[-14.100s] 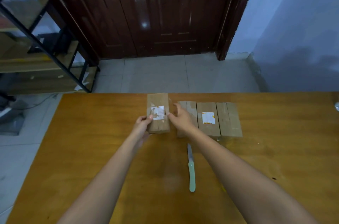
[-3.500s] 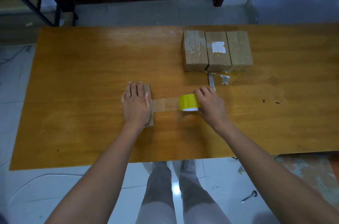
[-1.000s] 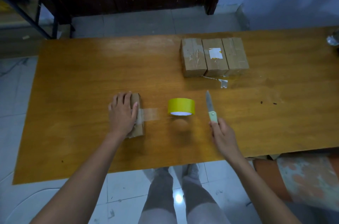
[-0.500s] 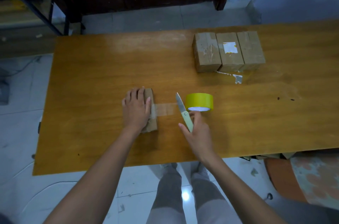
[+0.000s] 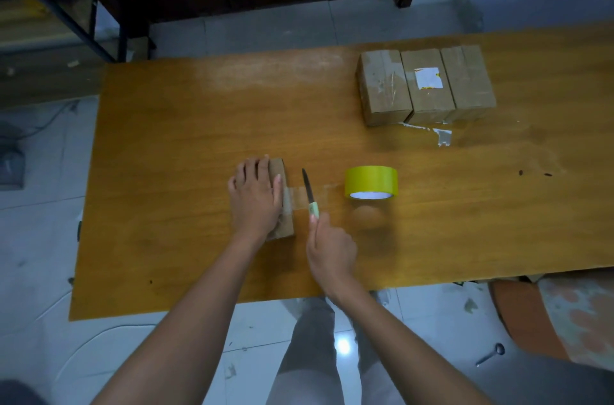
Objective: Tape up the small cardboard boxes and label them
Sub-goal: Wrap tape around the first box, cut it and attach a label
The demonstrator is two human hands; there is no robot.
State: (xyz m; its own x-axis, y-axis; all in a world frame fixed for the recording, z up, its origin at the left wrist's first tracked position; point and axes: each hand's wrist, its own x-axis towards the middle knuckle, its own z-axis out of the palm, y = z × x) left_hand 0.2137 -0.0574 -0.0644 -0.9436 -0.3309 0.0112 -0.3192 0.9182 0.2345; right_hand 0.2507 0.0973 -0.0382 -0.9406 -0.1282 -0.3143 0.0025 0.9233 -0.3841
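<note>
My left hand (image 5: pixel 254 195) lay flat on the small box (image 5: pixel 282 202) on the surface (image 5: pixel 166 172) – my right hand (image 5: pixel 330 250), nearer, gripped the knife (image 5: pixel 309 193), its blade crossing the tape strip (image 5: pixel 299 197) stretched rightward toward the roll (image 5: pixel 371 182).

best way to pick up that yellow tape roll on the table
The yellow tape roll lies flat, its hole facing up and nothing close around it. Come from above and pinch its curved outer wall on opposite sides, or hook a thumb into the hole.

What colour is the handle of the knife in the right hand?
Pale mint green, on the steel-bladed knife gripped by the right hand; the head view shows it.
</note>
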